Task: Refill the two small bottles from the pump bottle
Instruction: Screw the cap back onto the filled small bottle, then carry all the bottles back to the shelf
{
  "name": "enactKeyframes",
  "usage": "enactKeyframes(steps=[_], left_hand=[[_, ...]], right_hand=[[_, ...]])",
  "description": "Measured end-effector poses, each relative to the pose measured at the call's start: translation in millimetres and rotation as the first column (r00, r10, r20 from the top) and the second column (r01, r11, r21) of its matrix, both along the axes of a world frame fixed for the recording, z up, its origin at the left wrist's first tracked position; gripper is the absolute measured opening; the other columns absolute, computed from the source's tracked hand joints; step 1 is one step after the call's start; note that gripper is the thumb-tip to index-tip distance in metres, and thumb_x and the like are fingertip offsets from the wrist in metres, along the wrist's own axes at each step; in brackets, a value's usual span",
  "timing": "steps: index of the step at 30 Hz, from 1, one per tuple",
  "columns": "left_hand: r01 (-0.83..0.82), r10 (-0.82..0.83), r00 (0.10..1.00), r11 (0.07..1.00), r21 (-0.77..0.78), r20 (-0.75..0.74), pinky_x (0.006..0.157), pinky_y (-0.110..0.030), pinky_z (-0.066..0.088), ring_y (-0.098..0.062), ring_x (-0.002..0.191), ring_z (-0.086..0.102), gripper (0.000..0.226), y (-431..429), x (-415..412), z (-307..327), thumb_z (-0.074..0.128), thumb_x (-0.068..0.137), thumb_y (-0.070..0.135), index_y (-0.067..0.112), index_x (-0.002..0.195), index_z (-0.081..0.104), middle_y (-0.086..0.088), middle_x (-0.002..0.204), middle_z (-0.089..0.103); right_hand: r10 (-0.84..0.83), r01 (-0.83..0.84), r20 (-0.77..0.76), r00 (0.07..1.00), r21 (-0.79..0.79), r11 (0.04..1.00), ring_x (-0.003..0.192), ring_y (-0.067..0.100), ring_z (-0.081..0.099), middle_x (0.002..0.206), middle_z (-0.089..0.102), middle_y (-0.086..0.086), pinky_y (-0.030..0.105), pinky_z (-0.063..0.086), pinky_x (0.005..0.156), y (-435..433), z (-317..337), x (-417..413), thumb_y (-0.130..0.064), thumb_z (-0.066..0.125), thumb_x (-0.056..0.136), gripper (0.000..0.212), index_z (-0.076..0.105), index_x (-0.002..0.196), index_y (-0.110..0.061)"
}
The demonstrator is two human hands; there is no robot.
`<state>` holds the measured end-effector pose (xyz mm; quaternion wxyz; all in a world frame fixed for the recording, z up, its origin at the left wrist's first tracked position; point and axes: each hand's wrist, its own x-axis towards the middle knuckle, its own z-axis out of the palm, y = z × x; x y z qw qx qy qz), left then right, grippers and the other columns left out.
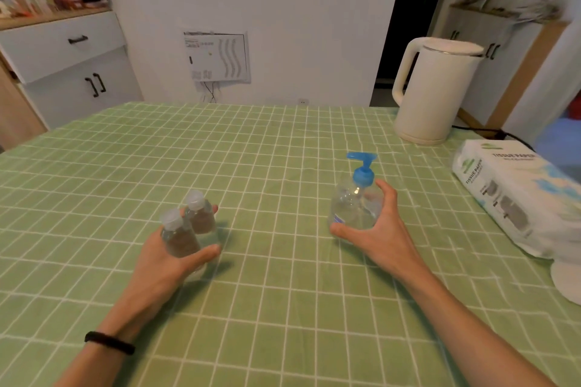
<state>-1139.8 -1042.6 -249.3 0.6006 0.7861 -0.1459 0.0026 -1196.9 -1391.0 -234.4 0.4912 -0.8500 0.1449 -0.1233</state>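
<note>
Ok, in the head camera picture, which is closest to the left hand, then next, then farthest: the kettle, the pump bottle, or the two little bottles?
1. The two little bottles: in the grip of the left hand.
2. The pump bottle: off to the right, held by the right hand.
3. The kettle: far back on the right.

Bare L forearm (103, 367) and R forearm (478, 330) — thin plain black band (109, 342) snug round L wrist, R wrist bare.

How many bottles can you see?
3. The near small clear bottle and the far small clear bottle, both pale-capped, sit side by side, gripped by the left hand. The clear pump bottle with blue top is held by the right hand.
</note>
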Motion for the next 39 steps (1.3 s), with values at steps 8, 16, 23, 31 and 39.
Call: enactKeyframes(steps=[8, 16, 23, 31, 39], left_hand=[[-0.159, 0.154, 0.987, 0.983, -0.094, -0.05, 0.079, -0.038, 0.062, -0.014, 0.086, 0.082, 0.037, -14.0, 5.8, -8.4, 0.091, 0.067, 0.03, 0.039, 0.102, 0.081, 0.007, 0.1, 0.085], [-0.183, 0.173, 0.983, 0.96, -0.212, -0.063, 0.089, -0.045, 0.061, -0.019, 0.097, 0.082, 0.049, -11.9, -10.8, -12.3, 0.09, 0.068, 0.026, 0.024, 0.115, 0.077, 0.001, 0.11, 0.084], [-0.122, 0.045, 0.983, 0.886, -0.448, -0.178, 0.093, -0.056, 0.061, -0.035, 0.113, 0.078, 0.065, -7.1, -66.4, -16.6, 0.099, 0.067, 0.034, 0.024, 0.125, 0.072, -0.009, 0.128, 0.078], [-0.258, 0.104, 0.956, 0.751, -0.608, -0.276, 0.086, -0.046, 0.066, -0.039, 0.114, 0.077, 0.08, 20.8, -168.7, -4.6, 0.108, 0.047, 0.034, 0.012, 0.118, 0.078, -0.018, 0.128, 0.077], [-0.501, 0.375, 0.864, 0.566, -0.655, -0.336, 0.081, -0.039, 0.067, -0.038, 0.114, 0.077, 0.037, 75.5, -303.1, -4.0, 0.082, 0.081, 0.006, 0.007, 0.118, 0.078, -0.021, 0.127, 0.077]], right_hand=[[-0.051, 0.051, 0.032, 0.998, 0.003, 0.999, 0.123, 0.013, 0.062, 0.14, 0.06, -0.017, 0.038, 0.049, 0.097, 0.6, -5.5, 0.7, -0.063, 0.089, 0.059, 0.097, 0.038, 0.139, -0.043], [-0.04, 0.04, 0.046, 0.998, 0.018, 0.999, 0.104, -0.002, 0.063, 0.127, 0.056, -0.025, 0.02, 0.048, 0.078, 12.0, -2.1, -14.9, -0.06, 0.091, 0.061, 0.094, 0.03, 0.131, -0.048], [0.062, -0.071, 0.065, 0.996, 0.152, 0.986, 0.108, -0.004, 0.063, 0.128, 0.059, -0.022, 0.02, 0.05, 0.079, 33.7, 9.7, -62.6, -0.063, 0.088, 0.059, 0.087, 0.035, 0.127, -0.046], [0.231, -0.281, 0.164, 0.959, 0.448, 0.849, 0.101, 0.009, 0.079, 0.118, 0.077, -0.015, 0.026, 0.064, 0.074, 88.7, 29.2, -119.8, -0.067, 0.087, 0.061, 0.068, 0.06, 0.122, -0.056], [0.596, -0.61, 0.233, 0.768, 0.549, 0.571, 0.126, 0.027, 0.07, 0.137, 0.072, -0.001, 0.062, 0.05, 0.11, 176.8, 25.1, -156.8, -0.075, 0.085, 0.065, 0.081, 0.062, 0.137, -0.045]])
